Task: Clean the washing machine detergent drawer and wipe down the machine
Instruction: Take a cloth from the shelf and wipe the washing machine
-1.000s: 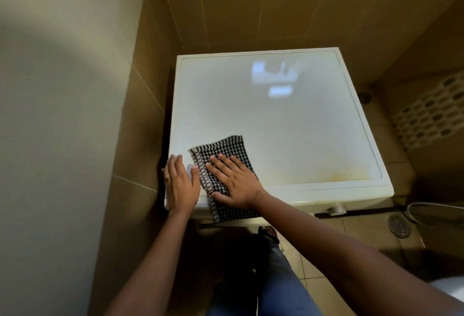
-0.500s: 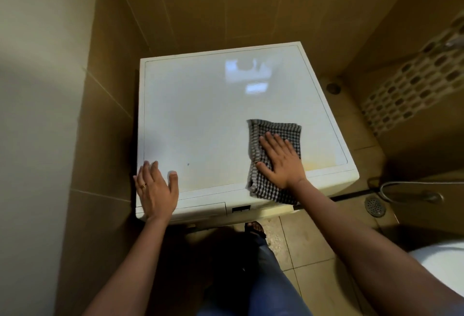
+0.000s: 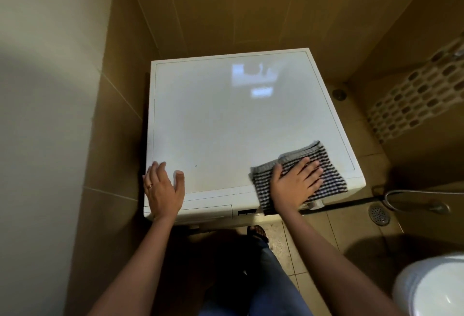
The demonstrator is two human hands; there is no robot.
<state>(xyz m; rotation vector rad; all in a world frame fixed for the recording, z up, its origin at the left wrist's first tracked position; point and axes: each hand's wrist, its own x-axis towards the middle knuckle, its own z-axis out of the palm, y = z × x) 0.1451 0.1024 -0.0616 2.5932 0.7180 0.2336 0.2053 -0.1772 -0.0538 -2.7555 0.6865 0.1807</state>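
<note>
Head view, looking down: white, square-topped washing machine (image 3: 226,119) set in a corner of tan-tiled walls. Right hand (image 3: 292,185) lies palm-down, fingers (image 3: 311,167) extended and spread, flat on a black-and-white checked cloth (image 3: 331,165) at the front right corner of the lid; the cloth's near edge hangs over the front rim. Left hand (image 3: 162,191) rests at the front left corner, palm down, fingers spread and slightly lifted, gripping nothing, a ring on one finger. Closed detergent drawer panel (image 3: 208,211) sits just beside the left wrist. Both forearms extend straight from below.
</note>
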